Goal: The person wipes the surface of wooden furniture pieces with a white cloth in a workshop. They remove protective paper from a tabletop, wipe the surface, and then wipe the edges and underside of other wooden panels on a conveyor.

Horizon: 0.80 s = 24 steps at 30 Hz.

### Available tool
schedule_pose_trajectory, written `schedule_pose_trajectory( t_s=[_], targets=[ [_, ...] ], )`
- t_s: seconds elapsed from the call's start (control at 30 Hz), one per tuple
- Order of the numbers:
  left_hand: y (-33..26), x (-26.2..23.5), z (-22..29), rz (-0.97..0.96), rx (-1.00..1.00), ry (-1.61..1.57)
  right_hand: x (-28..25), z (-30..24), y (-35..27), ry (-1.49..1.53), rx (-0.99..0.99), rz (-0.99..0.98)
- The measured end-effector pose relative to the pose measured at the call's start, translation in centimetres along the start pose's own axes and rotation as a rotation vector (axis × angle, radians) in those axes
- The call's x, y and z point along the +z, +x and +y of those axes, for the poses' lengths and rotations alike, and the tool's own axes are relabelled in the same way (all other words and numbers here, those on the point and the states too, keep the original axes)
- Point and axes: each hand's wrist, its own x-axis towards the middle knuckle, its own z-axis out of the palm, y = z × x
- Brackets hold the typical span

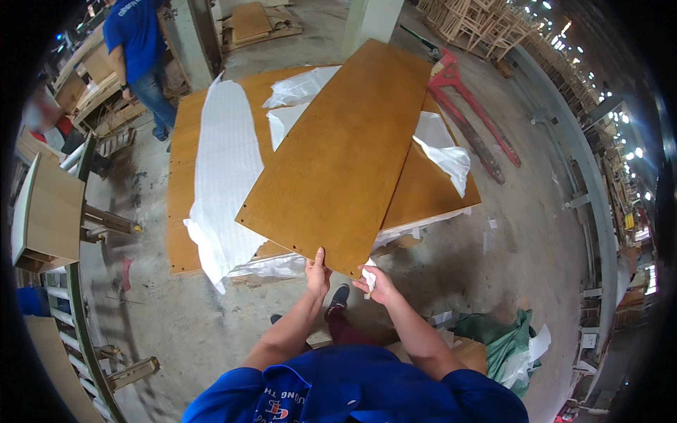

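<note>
A long brown wooden panel [331, 155] with small holes along its near end lies at a slant over a stack. My left hand [318, 273] is closed on its near edge, thumb on top and fingers underneath. By the panel's near right corner, my right hand [379, 283] pinches a crumpled white cloth or wipe [369, 276]. Some fingers of that hand are hidden. Under the panel lie more brown panels [185, 169]. A long white foam sheet [227, 155] covers part of them on the left, and another white sheet [451, 161] sticks out on the right.
A red pallet jack [469, 106] stands beyond the stack to the right. Back left, a person in blue [135, 42] stands by a workbench. A roller conveyor [79, 338] runs along the left, with a pale box [51, 211] above it. Green and white sheeting [504, 345] lies lower right.
</note>
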Motion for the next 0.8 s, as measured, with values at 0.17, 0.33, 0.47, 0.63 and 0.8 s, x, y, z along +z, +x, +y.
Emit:
schedule_pose_trajectory(
  t_s=[0.17, 0.33, 0.47, 0.63, 0.8],
  targets=[
    [-1.8, -7.7, 5.3, 0.042, 0.063, 0.072, 2.5, 1.0, -1.9, -0.085, 0.099, -0.060],
    [-7.3, -15.9, 7.7, 0.015, 0.029, 0.091, -0.4, 2.3, -3.4, -0.001, 0.082, 0.066],
    [-10.6, -23.9, 13.5, 0.214, 0.032, 0.214, 0.6, 3.8, -2.6, -0.067, 0.028, 0.165],
    [-13.6, -30.6, 20.8, 0.588, 0.294, 0.402, 3.8, 6.6, -1.4, -0.082, 0.026, 0.070],
    [-13.1, -34.0, 26.1, 1.094, 0.316, 1.086, 7.1, 6.9, -1.5, -0.131, -0.009, 0.057]
  ],
)
